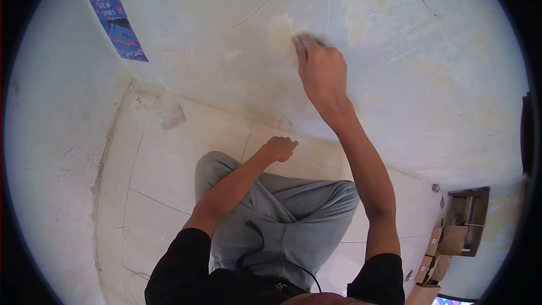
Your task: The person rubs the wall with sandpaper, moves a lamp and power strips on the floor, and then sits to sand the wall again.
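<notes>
My right hand is raised to the pale, patchy wall, its fingers closed and pressed against the surface. Something small and dark shows at the fingertips, but blur and the hand itself hide what it is. Around that spot the wall has yellowish stains and thin cracks. My left hand hovers or rests just beyond my crossed legs, near my left knee. Its fingers are curled into a loose fist, and no object shows in them.
A blue poster with lettering hangs on the wall at upper left. On the tiled floor near the corner lies a small clear or pinkish packet. Cardboard boxes are stacked at lower right, beside a dark wooden frame.
</notes>
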Available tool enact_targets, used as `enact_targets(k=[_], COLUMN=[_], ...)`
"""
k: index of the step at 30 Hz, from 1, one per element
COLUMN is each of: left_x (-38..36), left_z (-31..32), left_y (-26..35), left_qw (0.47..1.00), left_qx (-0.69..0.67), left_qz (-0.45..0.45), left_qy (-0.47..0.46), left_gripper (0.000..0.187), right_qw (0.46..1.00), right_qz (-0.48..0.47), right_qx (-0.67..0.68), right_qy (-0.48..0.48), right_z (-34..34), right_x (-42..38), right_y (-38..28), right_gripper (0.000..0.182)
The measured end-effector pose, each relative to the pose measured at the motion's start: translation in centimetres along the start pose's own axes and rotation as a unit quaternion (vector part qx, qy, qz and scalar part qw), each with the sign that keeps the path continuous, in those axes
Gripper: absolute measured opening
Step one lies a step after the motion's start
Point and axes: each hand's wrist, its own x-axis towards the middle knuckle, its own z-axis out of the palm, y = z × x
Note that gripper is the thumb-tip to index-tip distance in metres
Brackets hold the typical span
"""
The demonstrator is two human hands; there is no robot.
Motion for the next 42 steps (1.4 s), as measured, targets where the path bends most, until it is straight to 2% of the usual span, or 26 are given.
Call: enact_targets(k=[1, 3, 4, 6, 7, 8, 10, 11, 12, 14, 15, 17, 18, 20, 21, 23, 26, 27, 30, 33, 36, 37, 38, 40, 41, 42], left_x=[0.0, -0.2, -0.2, -0.4, -0.4, -0.4, -0.1, 0.0, 0.0, 0.0, 0.0, -0.2, -0.3, -0.3, -0.4, -0.4, -0.4, -0.4, -0.3, -0.4, -0.5, -0.5, -0.5, -0.4, -0.3, -0.3], left_z=[-0.1, -0.2, -0.4, -0.5, -0.2, 0.2, 0.7, 0.8, 0.8, 0.9, 0.4, -0.5, -0.6, -0.4, -0.4, -0.7, -0.6, -0.5, -0.5, -0.6, -0.6, -0.5, -0.5, -0.2, 0.2, -0.1], left_y=[0.0, 0.0, 0.0, 0.1, 0.0, -0.3, -0.4, -0.5, -0.5, -0.3, -0.2, 0.0, 0.0, -0.1, 0.0, -0.1, -0.1, -0.1, 0.0, -0.1, -0.1, -0.1, -0.1, -0.3, -0.3, -0.2], left_qw=[1.0, 0.999, 0.999, 1.0, 1.0, 0.999, 0.996, 0.995, 0.995, 0.996, 0.997, 0.999, 1.0, 1.0, 1.0, 1.0, 1.0, 1.0, 1.0, 1.0, 1.0, 1.0, 0.999, 0.999, 0.999, 0.999], left_qx=[0.002, -0.028, -0.027, -0.007, -0.005, -0.009, -0.02, -0.016, -0.011, -0.008, -0.003, -0.013, -0.021, -0.012, -0.002, -0.003, -0.015, -0.018, -0.011, -0.017, -0.016, -0.018, -0.023, -0.024, -0.018, -0.01], left_qz=[0.002, 0.016, 0.015, -0.009, -0.01, 0.012, 0.032, 0.033, 0.036, 0.036, 0.033, 0.022, 0.01, 0.007, 0.005, 0.009, 0.009, 0.008, 0.016, 0.014, 0.014, 0.015, 0.017, 0.024, 0.022, 0.018], left_qy=[0.002, 0.022, 0.024, -0.007, -0.007, 0.037, 0.086, 0.092, 0.096, 0.083, 0.075, 0.046, 0.013, 0.01, 0.008, 0.009, 0.016, 0.02, 0.014, 0.02, 0.01, 0.01, 0.024, 0.037, 0.03, 0.026], left_gripper=[0.042, 0.042, 0.042, 0.043, 0.043, 0.036, 0.03, 0.03, 0.03, 0.029, 0.029, 0.035, 0.043, 0.043, 0.043, 0.043, 0.042, 0.041, 0.041, 0.041, 0.04, 0.04, 0.04, 0.039, 0.038, 0.038], right_qw=[1.0, 0.988, 0.988, 0.998, 1.0, 1.0, 0.978, 0.99, 0.99, 1.0, 1.0, 0.98, 0.98, 0.999, 0.999, 0.993, 0.997, 0.999, 0.995, 1.0, 0.998, 0.995, 0.995, 0.999, 1.0, 1.0], right_qz=[-0.001, 0.104, 0.102, 0.032, -0.012, -0.015, 0.126, 0.044, 0.045, -0.016, -0.016, 0.145, 0.144, 0.013, 0.014, 0.038, -0.01, 0.011, 0.054, 0.004, 0.022, 0.086, 0.084, 0.008, 0.023, 0.023], right_qx=[-0.002, 0.09, 0.092, -0.004, 0.019, 0.018, 0.136, 0.085, 0.085, 0.021, 0.019, 0.127, 0.127, 0.041, 0.04, 0.07, 0.032, 0.043, 0.058, 0.006, 0.038, 0.045, 0.043, 0.004, -0.012, -0.015], right_qy=[0.002, 0.07, 0.071, -0.046, 0.018, 0.021, 0.099, 0.102, 0.103, 0.013, 0.014, 0.048, 0.046, 0.007, 0.007, 0.088, 0.07, 0.001, 0.063, -0.007, 0.034, 0.036, 0.034, 0.041, -0.004, -0.001], right_z=[-0.4, -1.4, -0.9, 0.7, 0.7, 0.6, -0.7, 0.1, 0.6, 1.5, 0.9, -0.6, 0.0, 1.5, 1.1, 0.2, 1.1, 0.8, -1.3, 0.7, 0.2, -1.5, -0.8, 0.8, 1.0, 0.4], right_x=[0.2, 0.7, 0.4, -0.5, -0.4, -0.2, 0.4, -0.1, -0.3, -0.9, -0.7, 0.1, -0.1, -0.8, -0.7, 0.0, -0.3, -0.4, 0.5, -0.3, -0.3, 0.3, 0.1, -0.4, -0.7, -0.5], right_y=[0.0, -0.2, -0.3, -0.6, -0.2, 0.3, 0.1, 0.4, 0.5, 0.6, 0.5, 0.1, 0.0, -0.1, 0.0, 0.2, 0.4, -0.1, -0.1, 0.2, 0.2, -0.7, -0.4, -0.1, -0.4, -0.2], right_gripper=[0.017, 0.02, 0.02, 0.02, 0.021, 0.021, 0.019, 0.019, 0.019, 0.017, 0.017, 0.019, 0.019, 0.019, 0.019, 0.019, 0.015, 0.016, 0.016, 0.017, 0.017, 0.017, 0.017, 0.015, 0.013, 0.013])
